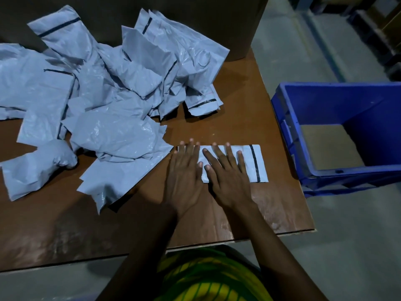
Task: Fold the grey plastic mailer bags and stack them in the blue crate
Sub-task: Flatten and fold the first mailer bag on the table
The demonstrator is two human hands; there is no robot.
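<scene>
A folded grey mailer bag [258, 161] with a black strip near its right end lies flat on the brown table [271, 209], close to the right edge. My left hand [184, 177] and my right hand [227, 174] both press flat on it, fingers spread, side by side. A loose pile of crumpled grey mailer bags [104, 101] covers the table's left and back. The blue crate [338, 135] stands off the table's right side; its brown bottom shows and I see no bags in it.
A large dark cardboard box [217, 18] stands at the back of the table behind the pile. Grey concrete floor [347, 246] lies to the right and front. Dark shelving shows at the top right.
</scene>
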